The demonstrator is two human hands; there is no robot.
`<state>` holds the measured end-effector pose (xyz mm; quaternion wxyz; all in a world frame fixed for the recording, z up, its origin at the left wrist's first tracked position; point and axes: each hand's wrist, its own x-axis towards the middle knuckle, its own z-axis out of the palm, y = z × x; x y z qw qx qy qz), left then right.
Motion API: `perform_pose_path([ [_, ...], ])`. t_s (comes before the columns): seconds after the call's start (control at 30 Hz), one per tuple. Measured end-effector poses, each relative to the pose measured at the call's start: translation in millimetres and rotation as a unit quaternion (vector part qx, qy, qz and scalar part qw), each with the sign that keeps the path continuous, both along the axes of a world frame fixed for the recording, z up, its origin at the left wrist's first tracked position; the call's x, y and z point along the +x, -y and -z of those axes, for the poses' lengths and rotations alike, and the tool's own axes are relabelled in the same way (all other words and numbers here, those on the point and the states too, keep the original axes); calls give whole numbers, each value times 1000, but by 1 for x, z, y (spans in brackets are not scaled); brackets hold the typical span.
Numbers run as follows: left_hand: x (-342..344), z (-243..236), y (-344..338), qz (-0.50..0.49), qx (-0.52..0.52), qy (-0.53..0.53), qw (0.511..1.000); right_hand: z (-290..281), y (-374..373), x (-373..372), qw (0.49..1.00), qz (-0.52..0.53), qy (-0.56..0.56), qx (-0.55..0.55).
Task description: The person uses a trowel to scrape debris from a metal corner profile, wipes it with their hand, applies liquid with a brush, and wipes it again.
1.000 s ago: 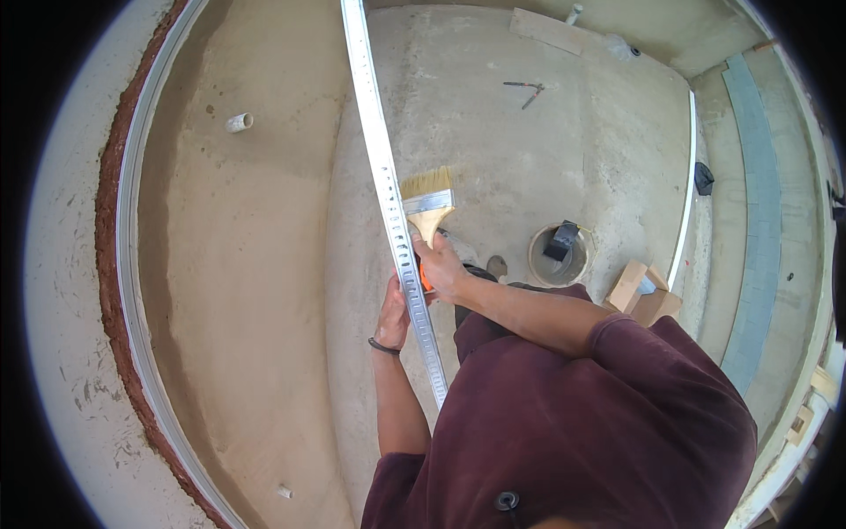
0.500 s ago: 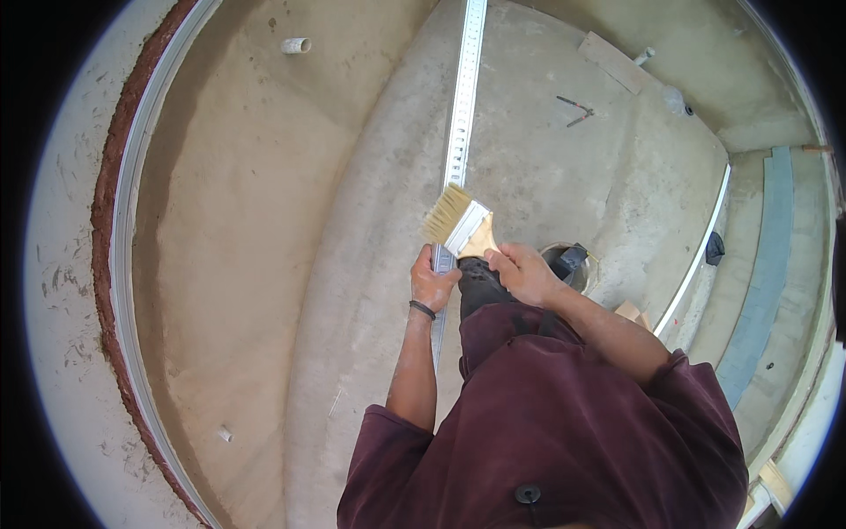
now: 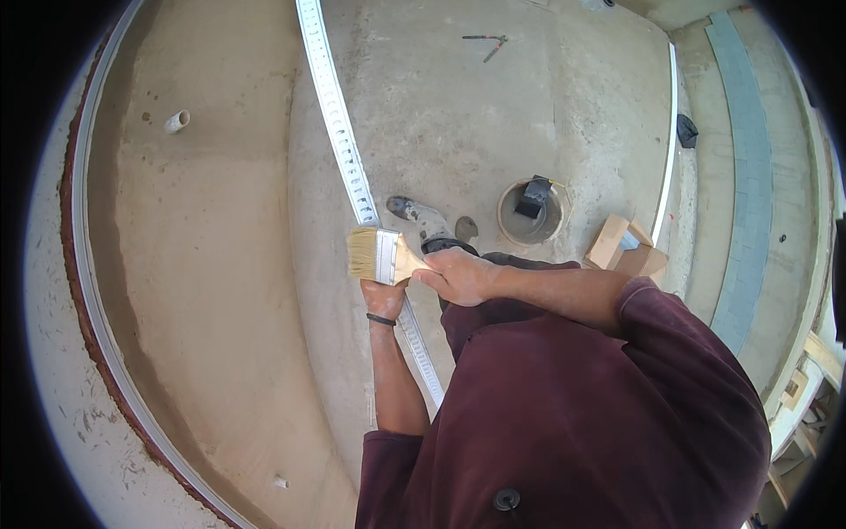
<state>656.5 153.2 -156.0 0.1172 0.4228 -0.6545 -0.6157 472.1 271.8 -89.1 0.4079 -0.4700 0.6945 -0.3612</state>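
My right hand (image 3: 458,275) is closed round the pale wooden handle of a wide paintbrush (image 3: 385,256). The brush has a metal band and tan bristles that point left. Just below it, my left hand (image 3: 383,301) is wrapped round a long, perforated metal channel (image 3: 333,110). Brush and right hand partly hide the left fingers and the part of the channel there. From the top edge the channel slants down past my left hand toward my shirt. Whether the bristles touch the metal I cannot tell.
A round bucket (image 3: 504,216) holding a black block (image 3: 534,196) stands right of my shoe (image 3: 403,207). Beside it lies an open cardboard box (image 3: 606,243). Pliers-like red-handled tool (image 3: 491,40) lies farther off. Pipe stubs (image 3: 177,122) poke from the left wall; a white strip (image 3: 668,132) runs at right.
The view has shifted, so the bucket and box now show fully. The channel leans left at its far end. The brush has turned from slanting up-left to nearly level, over my left hand.
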Motion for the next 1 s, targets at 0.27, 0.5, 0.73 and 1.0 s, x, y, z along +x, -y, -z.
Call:
perform_pose_path([
  [0.27,-9,-8,-5,-20,118,1,993,7,11,-106,936,339,84,46],
  [0.5,16,6,16,-67,86,58,992,228,-183,-43,822,364,85,430],
  [0.73,14,61,54,-29,45,133,990,381,-251,-71,755,291,46,586],
  [1.0,23,103,68,-35,45,146,988,517,-298,-66,757,367,-29,541],
])
